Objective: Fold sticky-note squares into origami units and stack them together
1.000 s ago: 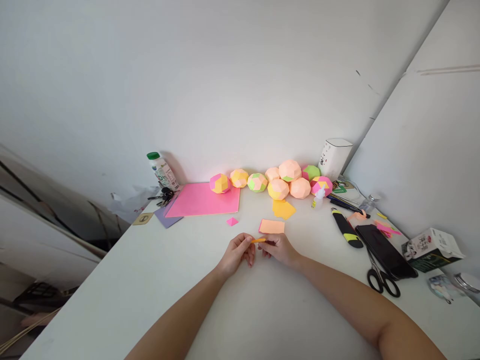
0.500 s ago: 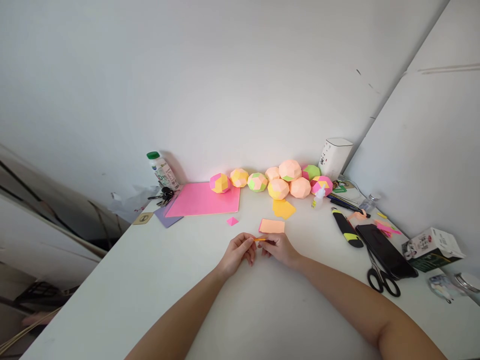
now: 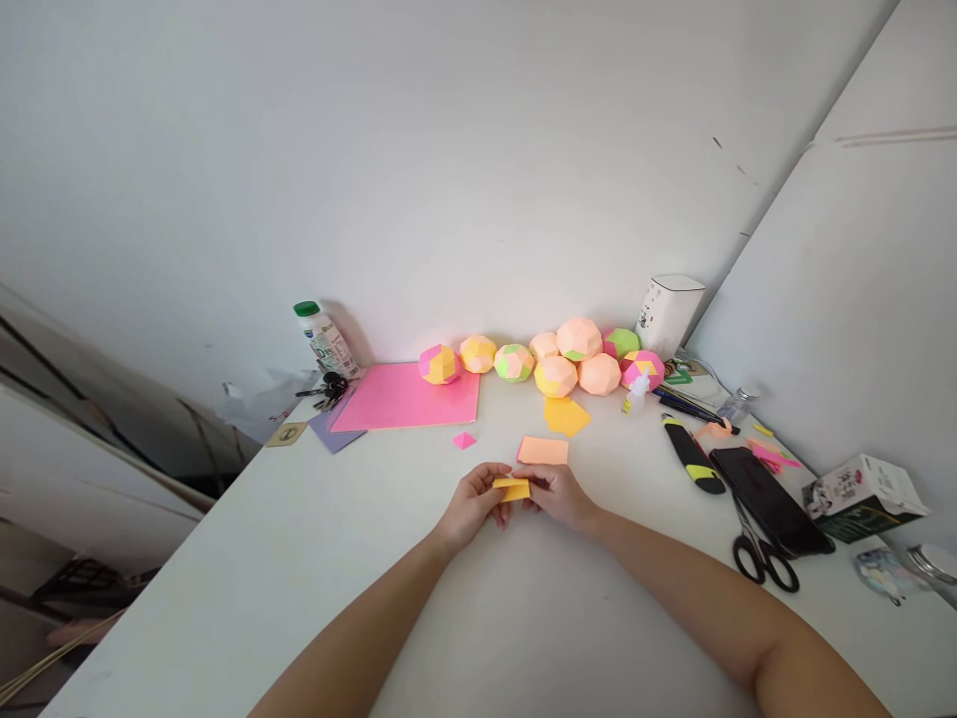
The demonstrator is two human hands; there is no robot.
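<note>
My left hand (image 3: 473, 502) and my right hand (image 3: 559, 496) meet at the middle of the white table (image 3: 299, 558). Both pinch a small folded yellow-orange paper (image 3: 512, 488) between fingertips, its flat face now turned up toward me. Just beyond my hands lies a small peach pad of paper squares (image 3: 542, 451). A tiny pink folded piece (image 3: 465, 440) lies to its left. A yellow paper piece (image 3: 566, 415) lies farther back.
Several paper polyhedron balls (image 3: 557, 361) line the wall, beside a pink sheet (image 3: 408, 397) and a bottle (image 3: 323, 340). On the right lie a utility knife (image 3: 692, 455), a black phone (image 3: 767, 500), scissors (image 3: 759, 555), pens, a glue bottle (image 3: 635, 394) and small cartons.
The paper between my fingers has turned from edge-on to showing its flat yellow face. My hands stay in nearly the same place.
</note>
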